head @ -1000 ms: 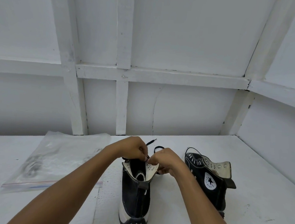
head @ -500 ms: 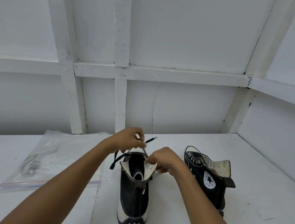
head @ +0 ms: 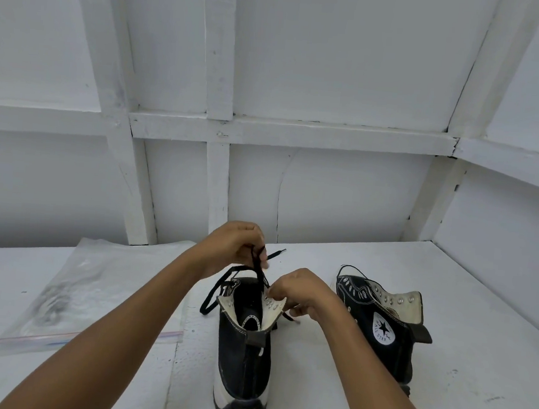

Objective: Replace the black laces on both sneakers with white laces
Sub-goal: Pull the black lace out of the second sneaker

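Note:
A black high-top sneaker (head: 243, 357) stands on the white table with its heel toward me and its collar folded open. My left hand (head: 236, 247) pinches the black lace (head: 258, 268) and holds it up above the sneaker's opening; a loose length (head: 216, 292) of that lace hangs down the sneaker's left side. My right hand (head: 300, 290) grips the right eyelet flap (head: 271, 304) of this sneaker. A second black high-top sneaker (head: 381, 329) with a star logo lies to the right, its flaps open with no lace in the eyelets I can see.
A clear zip bag (head: 71, 288) lies flat on the table at the left; its contents are blurred. A white wall with wooden framing (head: 215, 174) rises close behind the shoes, and a side wall (head: 500, 242) closes in on the right.
My left hand has risen from the sneaker's collar, drawing the black lace up and out. A loose length now hangs at the left. My right hand stays on the right flap.

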Demonstrator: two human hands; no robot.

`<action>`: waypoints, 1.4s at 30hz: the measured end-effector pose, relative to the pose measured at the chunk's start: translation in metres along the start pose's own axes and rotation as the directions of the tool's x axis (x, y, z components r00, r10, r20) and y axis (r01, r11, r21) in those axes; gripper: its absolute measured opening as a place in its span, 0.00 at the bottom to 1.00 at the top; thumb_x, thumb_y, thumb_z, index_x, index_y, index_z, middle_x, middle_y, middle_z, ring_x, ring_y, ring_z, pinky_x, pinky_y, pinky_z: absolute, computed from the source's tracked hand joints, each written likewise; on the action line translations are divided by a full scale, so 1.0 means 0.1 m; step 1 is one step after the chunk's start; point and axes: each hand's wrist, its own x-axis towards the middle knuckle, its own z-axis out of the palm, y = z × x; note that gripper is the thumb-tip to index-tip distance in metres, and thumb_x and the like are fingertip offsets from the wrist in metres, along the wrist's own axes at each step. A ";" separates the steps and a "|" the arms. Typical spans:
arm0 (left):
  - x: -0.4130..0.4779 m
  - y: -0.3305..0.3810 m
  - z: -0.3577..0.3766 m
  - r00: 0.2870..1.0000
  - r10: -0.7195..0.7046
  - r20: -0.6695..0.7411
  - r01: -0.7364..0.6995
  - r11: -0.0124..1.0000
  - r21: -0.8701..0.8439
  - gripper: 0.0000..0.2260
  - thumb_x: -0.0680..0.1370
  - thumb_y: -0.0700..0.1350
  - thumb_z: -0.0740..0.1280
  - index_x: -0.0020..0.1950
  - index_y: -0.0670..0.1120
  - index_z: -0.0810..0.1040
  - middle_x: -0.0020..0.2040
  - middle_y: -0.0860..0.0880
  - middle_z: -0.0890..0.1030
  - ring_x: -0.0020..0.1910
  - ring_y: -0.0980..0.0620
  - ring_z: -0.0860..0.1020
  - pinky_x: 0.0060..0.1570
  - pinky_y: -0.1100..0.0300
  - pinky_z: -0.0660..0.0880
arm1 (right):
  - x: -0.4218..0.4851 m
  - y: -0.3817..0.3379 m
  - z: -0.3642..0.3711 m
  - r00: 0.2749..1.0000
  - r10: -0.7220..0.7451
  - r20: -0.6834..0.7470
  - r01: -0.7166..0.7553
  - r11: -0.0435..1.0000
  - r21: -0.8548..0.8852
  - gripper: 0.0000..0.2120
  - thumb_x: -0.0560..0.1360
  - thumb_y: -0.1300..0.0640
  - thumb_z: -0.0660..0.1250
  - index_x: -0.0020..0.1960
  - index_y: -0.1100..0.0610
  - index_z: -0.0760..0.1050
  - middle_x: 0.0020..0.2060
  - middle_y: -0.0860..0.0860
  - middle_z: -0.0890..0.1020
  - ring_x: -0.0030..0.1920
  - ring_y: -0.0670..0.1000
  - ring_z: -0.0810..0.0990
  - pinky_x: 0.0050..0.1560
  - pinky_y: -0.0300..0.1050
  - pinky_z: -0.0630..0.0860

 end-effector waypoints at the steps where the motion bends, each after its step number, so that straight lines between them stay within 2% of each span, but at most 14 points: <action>1: -0.01 0.02 0.02 1.000 -0.020 -0.012 0.019 0.999 -0.028 0.07 0.78 0.36 0.62 0.41 0.41 0.72 0.35 0.41 0.77 0.31 0.45 0.77 0.37 0.54 0.78 | 0.00 0.00 0.00 1.000 0.001 -0.002 -0.001 1.000 -0.005 0.03 0.72 0.65 0.69 0.46 0.63 0.79 0.33 0.55 0.77 0.20 0.44 0.73 0.29 0.37 0.66; 4: 0.03 -0.05 0.00 0.993 -0.065 -0.094 0.081 0.981 0.179 0.10 0.78 0.40 0.68 0.40 0.44 0.70 0.32 0.47 0.72 0.24 0.53 0.63 0.25 0.63 0.62 | 0.02 -0.02 0.00 1.000 0.006 -0.001 -0.006 1.000 -0.017 0.07 0.72 0.65 0.69 0.49 0.65 0.81 0.32 0.54 0.77 0.20 0.44 0.73 0.29 0.37 0.67; 6: 0.05 -0.12 -0.01 0.991 -0.096 -0.093 0.126 0.906 0.405 0.10 0.76 0.44 0.72 0.43 0.45 0.72 0.34 0.48 0.74 0.26 0.54 0.65 0.24 0.64 0.61 | 0.01 -0.02 0.00 1.000 0.014 0.005 -0.013 1.000 -0.010 0.04 0.72 0.65 0.69 0.47 0.63 0.79 0.31 0.54 0.77 0.19 0.44 0.73 0.28 0.37 0.66; 9: 0.03 -0.21 0.05 0.983 -0.185 -0.006 0.121 0.619 0.776 0.15 0.73 0.51 0.75 0.55 0.49 0.75 0.40 0.55 0.74 0.38 0.55 0.71 0.33 0.61 0.67 | 0.02 -0.02 0.01 1.000 0.023 0.002 -0.023 1.000 0.000 0.07 0.71 0.65 0.68 0.49 0.64 0.80 0.31 0.54 0.77 0.19 0.44 0.72 0.27 0.36 0.65; 12: 0.06 -0.23 0.10 0.992 -0.113 0.049 0.008 0.456 0.890 0.12 0.75 0.51 0.73 0.55 0.49 0.78 0.43 0.57 0.73 0.46 0.54 0.72 0.40 0.61 0.67 | 0.02 -0.01 0.01 1.000 0.031 -0.005 -0.031 1.000 -0.004 0.11 0.71 0.65 0.69 0.53 0.67 0.81 0.31 0.53 0.77 0.19 0.44 0.72 0.26 0.36 0.65; 14: 0.09 -0.21 0.09 0.996 -0.081 0.043 -0.001 0.459 0.889 0.06 0.74 0.48 0.73 0.48 0.48 0.80 0.40 0.57 0.74 0.43 0.54 0.73 0.37 0.62 0.67 | 0.02 -0.01 0.00 0.999 0.033 -0.007 -0.033 0.999 -0.001 0.13 0.71 0.65 0.69 0.54 0.68 0.80 0.31 0.53 0.76 0.19 0.44 0.72 0.26 0.35 0.65; 19: 0.07 -0.19 0.04 0.981 -0.164 0.101 -0.019 0.435 0.900 0.06 0.74 0.48 0.74 0.39 0.51 0.80 0.34 0.56 0.77 0.34 0.57 0.72 0.34 0.63 0.68 | 0.03 -0.01 0.00 0.999 0.041 -0.002 -0.041 0.999 -0.021 0.13 0.71 0.65 0.69 0.54 0.69 0.80 0.32 0.53 0.77 0.19 0.44 0.73 0.27 0.36 0.65; 21: 0.05 -0.17 0.00 0.984 -0.159 0.075 0.012 0.489 0.872 0.05 0.75 0.46 0.72 0.39 0.49 0.80 0.33 0.54 0.77 0.31 0.56 0.72 0.31 0.64 0.69 | 0.04 -0.02 0.00 0.999 0.043 0.005 -0.043 0.999 -0.026 0.12 0.71 0.65 0.68 0.54 0.68 0.80 0.32 0.54 0.77 0.19 0.44 0.73 0.28 0.35 0.65; 25: 0.01 -0.09 -0.15 0.984 -0.080 -0.160 0.167 0.727 0.666 0.06 0.74 0.42 0.68 0.37 0.43 0.79 0.31 0.49 0.75 0.28 0.51 0.70 0.28 0.63 0.67 | 0.05 -0.04 -0.02 0.998 0.050 0.023 -0.048 0.997 -0.066 0.11 0.72 0.64 0.68 0.53 0.67 0.81 0.33 0.53 0.77 0.21 0.45 0.74 0.28 0.35 0.64; 27: -0.01 -0.08 -0.24 0.951 -0.010 -0.308 0.208 0.758 0.618 0.08 0.75 0.43 0.68 0.36 0.44 0.78 0.30 0.50 0.75 0.30 0.52 0.71 0.31 0.62 0.65 | 0.05 -0.05 -0.02 0.998 0.044 0.039 -0.040 0.995 -0.094 0.11 0.72 0.64 0.69 0.52 0.67 0.81 0.33 0.53 0.77 0.23 0.46 0.75 0.28 0.36 0.63; 30: -0.03 -0.07 -0.34 0.892 0.060 -0.448 0.239 0.778 0.580 0.07 0.76 0.44 0.67 0.40 0.42 0.80 0.33 0.50 0.78 0.32 0.54 0.72 0.32 0.61 0.66 | 0.03 -0.10 0.00 0.999 0.018 0.043 -0.012 0.990 -0.140 0.01 0.72 0.64 0.68 0.41 0.61 0.78 0.33 0.52 0.76 0.25 0.47 0.75 0.27 0.35 0.60; 36: -0.03 -0.19 -0.50 0.839 0.081 -0.538 0.310 0.741 0.595 0.06 0.76 0.44 0.67 0.44 0.42 0.78 0.37 0.51 0.79 0.39 0.52 0.76 0.35 0.60 0.68 | 0.06 -0.15 0.04 1.000 -0.005 0.021 0.009 0.976 -0.219 0.09 0.71 0.64 0.68 0.33 0.58 0.72 0.30 0.52 0.75 0.23 0.47 0.72 0.27 0.36 0.60; 39: -0.05 -0.28 -0.55 0.851 0.032 -0.523 0.376 0.657 0.653 0.05 0.75 0.45 0.69 0.48 0.45 0.77 0.43 0.52 0.79 0.45 0.50 0.77 0.39 0.58 0.70 | 0.07 -0.15 0.04 1.000 -0.005 0.007 0.007 0.975 -0.222 0.11 0.70 0.62 0.68 0.31 0.57 0.70 0.27 0.50 0.73 0.19 0.45 0.69 0.27 0.37 0.60; 42: -0.07 -0.33 -0.54 0.896 0.011 -0.444 0.341 0.623 0.704 0.03 0.75 0.43 0.69 0.48 0.47 0.77 0.46 0.52 0.79 0.47 0.50 0.76 0.39 0.59 0.69 | 0.09 -0.15 0.06 1.000 -0.017 -0.013 0.014 0.976 -0.218 0.11 0.71 0.61 0.69 0.32 0.57 0.69 0.28 0.50 0.74 0.19 0.45 0.67 0.26 0.36 0.62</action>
